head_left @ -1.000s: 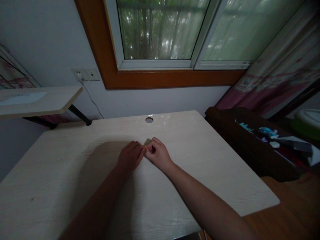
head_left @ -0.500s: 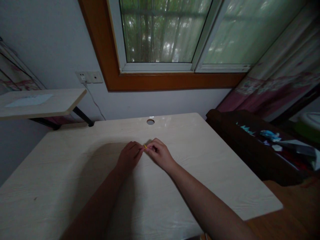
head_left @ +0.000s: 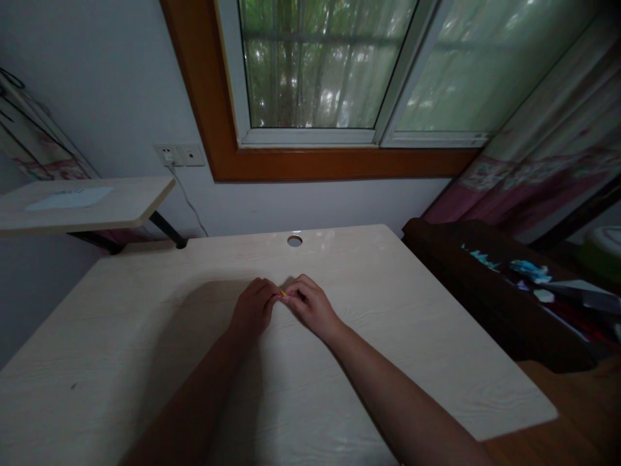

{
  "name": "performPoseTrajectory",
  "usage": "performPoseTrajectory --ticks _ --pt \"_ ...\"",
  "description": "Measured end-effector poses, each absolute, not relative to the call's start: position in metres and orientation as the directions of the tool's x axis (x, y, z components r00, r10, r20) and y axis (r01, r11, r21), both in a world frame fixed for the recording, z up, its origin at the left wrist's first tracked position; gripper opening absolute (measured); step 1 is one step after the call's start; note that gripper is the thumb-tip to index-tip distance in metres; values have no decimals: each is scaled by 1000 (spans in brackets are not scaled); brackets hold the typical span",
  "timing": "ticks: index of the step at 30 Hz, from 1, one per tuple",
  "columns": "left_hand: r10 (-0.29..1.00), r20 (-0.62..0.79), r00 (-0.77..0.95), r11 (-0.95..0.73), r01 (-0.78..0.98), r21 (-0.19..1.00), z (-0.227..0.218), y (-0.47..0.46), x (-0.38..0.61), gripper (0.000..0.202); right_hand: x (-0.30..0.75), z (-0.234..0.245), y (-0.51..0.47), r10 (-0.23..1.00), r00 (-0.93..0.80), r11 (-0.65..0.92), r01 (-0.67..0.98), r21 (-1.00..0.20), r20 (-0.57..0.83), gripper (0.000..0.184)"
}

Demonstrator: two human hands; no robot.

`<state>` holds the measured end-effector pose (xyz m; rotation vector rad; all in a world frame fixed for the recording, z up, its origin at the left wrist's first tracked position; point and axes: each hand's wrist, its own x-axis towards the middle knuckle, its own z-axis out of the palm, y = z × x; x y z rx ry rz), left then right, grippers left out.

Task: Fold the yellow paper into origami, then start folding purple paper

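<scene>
A small, thin yellow piece (head_left: 283, 293) shows between my fingertips, too small for me to tell its kind. My left hand (head_left: 253, 304) is closed in a pinch on its left side. From the other side my right hand (head_left: 310, 303) pinches it between thumb and forefinger. The fingertips of both hands nearly meet, just above the pale wood-grain desk (head_left: 388, 375). Most of the piece is hidden by the fingers.
A round cable hole (head_left: 294, 241) lies near the desk's back edge. At the left stands a raised shelf (head_left: 130, 200) with a paper sheet (head_left: 70, 199) on it. Right of the desk, dark brown furniture (head_left: 436, 259) carries several loose items. A window (head_left: 315, 71) is behind.
The whole view has shifted slightly, with the scene lower and a little to the right. Both hands keep their pinch on the yellow piece, which shows a little less between the fingertips.
</scene>
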<state>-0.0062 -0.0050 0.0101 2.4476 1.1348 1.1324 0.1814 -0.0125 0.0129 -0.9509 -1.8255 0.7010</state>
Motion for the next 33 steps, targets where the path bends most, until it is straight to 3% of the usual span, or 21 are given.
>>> performPoseTrajectory --ticks 13,23,33 --pt "697 618 363 -690 574 441 7 -7 1 17 179 17 -16 793 -270 608 298 -736 546 10" --pt "680 652 337 -705 545 453 8 -6 1 14 178 15 -13 825 -206 565 297 -770 526 9" --pt "623 670 404 -748 558 359 7 -4 -3 3 181 13 -12 828 -170 561 301 -771 535 7"
